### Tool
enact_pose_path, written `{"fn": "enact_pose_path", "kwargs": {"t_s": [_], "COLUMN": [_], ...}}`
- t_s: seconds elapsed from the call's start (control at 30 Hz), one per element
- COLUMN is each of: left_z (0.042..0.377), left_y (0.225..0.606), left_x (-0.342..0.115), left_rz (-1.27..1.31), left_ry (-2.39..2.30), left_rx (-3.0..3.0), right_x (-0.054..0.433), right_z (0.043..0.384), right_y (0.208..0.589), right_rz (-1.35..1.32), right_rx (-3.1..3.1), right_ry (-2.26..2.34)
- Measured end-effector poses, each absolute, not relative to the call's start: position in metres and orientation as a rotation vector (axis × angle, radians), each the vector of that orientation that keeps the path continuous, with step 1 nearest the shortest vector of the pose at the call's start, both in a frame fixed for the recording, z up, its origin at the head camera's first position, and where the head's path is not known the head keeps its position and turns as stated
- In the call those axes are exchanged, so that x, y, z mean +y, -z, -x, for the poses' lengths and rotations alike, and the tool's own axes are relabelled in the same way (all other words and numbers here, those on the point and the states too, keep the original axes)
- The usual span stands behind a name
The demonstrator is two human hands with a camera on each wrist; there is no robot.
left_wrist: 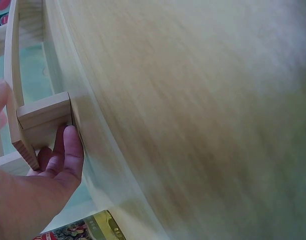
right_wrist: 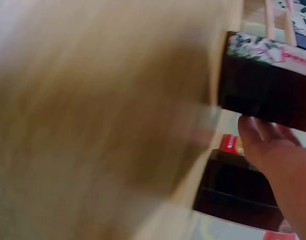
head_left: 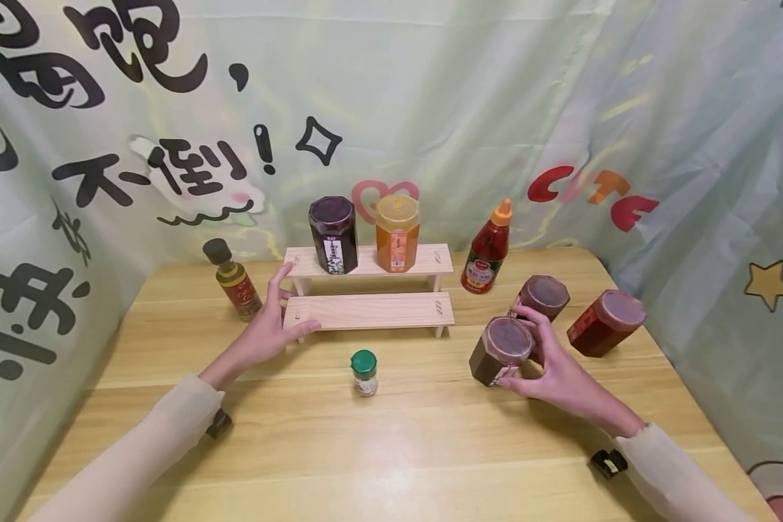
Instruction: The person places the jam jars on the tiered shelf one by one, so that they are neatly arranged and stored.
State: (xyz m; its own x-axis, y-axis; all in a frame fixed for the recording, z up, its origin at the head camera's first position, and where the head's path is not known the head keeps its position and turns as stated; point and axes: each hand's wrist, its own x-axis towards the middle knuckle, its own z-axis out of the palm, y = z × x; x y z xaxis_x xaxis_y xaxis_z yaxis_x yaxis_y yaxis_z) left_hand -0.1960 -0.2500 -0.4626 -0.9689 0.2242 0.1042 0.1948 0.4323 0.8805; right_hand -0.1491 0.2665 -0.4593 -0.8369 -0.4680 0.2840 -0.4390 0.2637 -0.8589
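Observation:
My left hand (head_left: 269, 332) grips the left end of a two-step wooden rack (head_left: 372, 312). In the left wrist view its fingers (left_wrist: 55, 160) curl under the board by a leg. My right hand (head_left: 557, 370) holds a dark faceted jar (head_left: 499, 351) between thumb and fingers, to the right of the rack. Whether that jar touches the table is hard to tell. Right behind it stands another dark jar (head_left: 544, 292), partly hidden by the hand. On the rack's upper step sit a dark purple jar (head_left: 334, 235) and an orange jar (head_left: 398, 235).
A red jar (head_left: 605, 325) stands farther right. A red sauce bottle (head_left: 486, 250) with an orange cap is just right of the rack, and an oil bottle (head_left: 235, 279) is at its left. In front is a green-capped shaker (head_left: 365, 373). Printed cloth (head_left: 463, 109) hangs behind the table.

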Motion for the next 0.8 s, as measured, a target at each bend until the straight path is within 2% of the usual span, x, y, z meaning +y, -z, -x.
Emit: {"fn": "enact_pose_path", "kwargs": {"t_s": [0.43,0.8], "left_z": [0.195,0.195], "left_y": [0.46,0.461], "left_x": [-0.249,-0.251], "left_rz": [-0.372,-0.384], "left_ry": [-1.616,-1.608], "left_rx": [2.637,2.629], "right_x": [0.27,0.264], "right_z": [0.163,0.162], "right_y": [0.469,0.47], "right_rz": [0.942,0.845], "right_rx": [2.39,2.443], "right_ry": [1.679,1.7]}}
